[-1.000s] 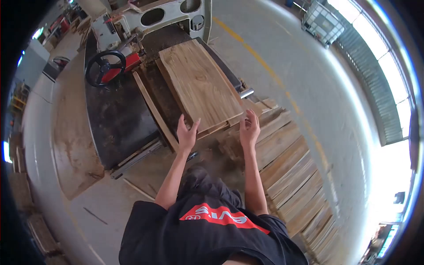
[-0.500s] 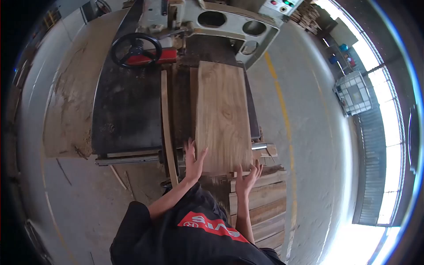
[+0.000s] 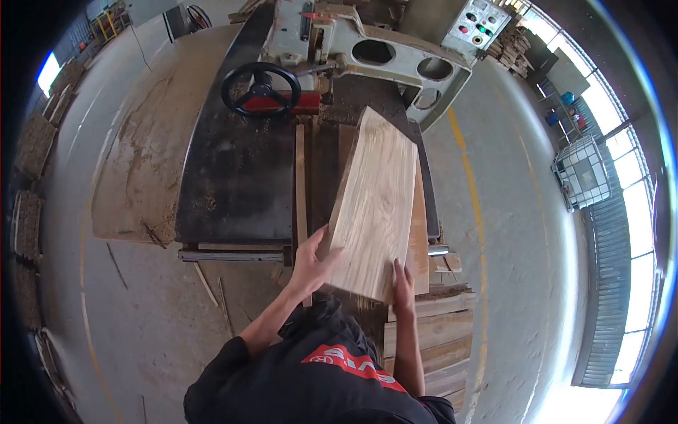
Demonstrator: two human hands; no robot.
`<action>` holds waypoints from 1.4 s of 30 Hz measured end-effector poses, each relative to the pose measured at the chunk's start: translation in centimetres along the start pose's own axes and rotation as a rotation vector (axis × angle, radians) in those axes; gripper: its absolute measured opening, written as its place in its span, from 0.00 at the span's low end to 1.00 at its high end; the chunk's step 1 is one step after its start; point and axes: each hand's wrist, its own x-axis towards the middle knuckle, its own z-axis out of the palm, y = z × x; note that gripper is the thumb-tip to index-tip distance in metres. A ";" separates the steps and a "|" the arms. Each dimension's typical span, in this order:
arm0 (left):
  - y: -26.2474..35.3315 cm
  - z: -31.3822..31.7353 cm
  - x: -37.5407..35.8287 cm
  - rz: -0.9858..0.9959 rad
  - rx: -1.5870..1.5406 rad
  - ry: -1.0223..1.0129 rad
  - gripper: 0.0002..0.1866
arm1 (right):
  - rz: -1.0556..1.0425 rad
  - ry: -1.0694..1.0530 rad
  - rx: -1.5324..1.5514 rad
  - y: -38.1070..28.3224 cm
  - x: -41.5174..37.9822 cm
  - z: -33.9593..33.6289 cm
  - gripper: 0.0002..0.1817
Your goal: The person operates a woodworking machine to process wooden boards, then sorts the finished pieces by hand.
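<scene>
A wide wooden board (image 3: 374, 208) is held tilted above the black machine table (image 3: 236, 184), its far end pointing at the machine. My left hand (image 3: 314, 265) grips its left edge near the close end, thumb on the top face. My right hand (image 3: 403, 286) holds the right edge near the close corner. Under the board, part of another brown board (image 3: 419, 247) shows on the right. A narrow wooden strip (image 3: 301, 177) lies along the table to the left of the held board.
A grey machine frame (image 3: 353, 53) with a black handwheel (image 3: 260, 89) and a button panel (image 3: 480, 27) stands at the far side. Stacked planks (image 3: 431, 332) lie low at the right. A large wooden sheet (image 3: 138, 155) is at the left.
The board has been lifted and tilted, with its near end shifted slightly towards me. Both hands have closed on its edges. The camera view has shifted, so the machine appears further right and lower.
</scene>
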 end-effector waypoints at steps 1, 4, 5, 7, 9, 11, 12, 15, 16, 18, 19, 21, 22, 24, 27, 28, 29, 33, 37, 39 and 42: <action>1.7 -0.5 -1.0 -0.008 -0.032 -0.008 0.30 | -0.021 0.011 -0.032 0.8 -1.0 0.5 0.33; 3.1 -2.3 -4.6 -0.009 0.019 -0.053 0.31 | -0.188 -0.011 0.044 4.0 -4.7 1.3 0.25; 4.1 -3.0 -6.1 -0.011 0.076 -0.079 0.32 | -0.216 -0.024 0.006 4.6 -6.0 1.3 0.23; 4.2 -4.5 -9.0 -0.034 0.039 -0.065 0.33 | -0.235 -0.042 0.056 6.3 -8.2 1.8 0.22; 5.0 -6.1 -12.0 -0.043 0.000 -0.050 0.33 | -0.255 -0.036 0.098 6.6 -11.6 2.8 0.19; 5.4 -7.7 -14.7 0.023 -0.034 -0.010 0.34 | -0.284 -0.069 0.059 5.8 -14.2 3.9 0.18; 5.1 -8.6 -16.0 0.079 -0.047 0.018 0.34 | -0.301 -0.088 0.037 5.6 -15.1 4.4 0.17; 4.9 -11.4 -18.9 0.053 0.032 0.012 0.44 | -0.409 -0.109 0.050 5.5 -16.5 6.4 0.14; 5.7 -12.5 -19.5 0.047 0.098 -0.003 0.47 | -0.447 -0.118 0.023 5.7 -16.7 7.1 0.14; 6.6 -14.9 -20.7 0.047 0.278 -0.081 0.68 | -0.488 -0.124 -0.094 5.2 -17.7 8.8 0.16; 5.8 -15.7 -21.5 0.081 0.344 -0.083 0.73 | -0.503 -0.120 -0.162 5.2 -18.4 9.4 0.17; 3.8 -17.1 -22.5 0.055 0.359 -0.101 0.81 | -0.544 -0.115 -0.250 5.7 -19.2 11.2 0.17; 2.9 -17.9 -23.1 0.005 0.391 -0.066 0.82 | -0.566 -0.108 -0.298 6.0 -19.5 12.1 0.18; 0.6 -19.5 -24.4 -0.099 0.441 0.007 0.84 | -0.542 -0.121 -0.375 7.1 -19.4 13.8 0.20; -2.6 -22.0 -25.2 -0.120 0.467 0.014 0.92 | -0.476 -0.136 -0.454 9.6 -18.1 16.6 0.22; -2.9 -22.7 -25.1 -0.126 0.500 0.029 0.94 | -0.452 -0.122 -0.482 10.8 -17.4 17.5 0.22; -3.0 -23.7 -24.5 -0.086 0.504 0.011 0.95 | -0.429 -0.110 -0.510 11.7 -16.9 18.6 0.23; -2.7 -27.1 -21.5 -0.062 0.574 -0.028 0.98 | -0.248 -0.138 -0.351 15.0 -14.3 22.2 0.23; -6.6 -29.8 -19.2 0.059 0.663 -0.119 0.96 | 0.018 -0.168 -0.024 17.4 -12.4 23.3 0.28; -9.2 -29.5 -17.5 0.171 0.643 -0.099 0.94 | 0.378 -0.170 0.149 16.2 -12.0 22.6 0.26; -10.1 -28.4 -16.8 0.193 0.634 -0.068 0.87 | 0.619 -0.161 0.351 16.3 -13.0 21.6 0.26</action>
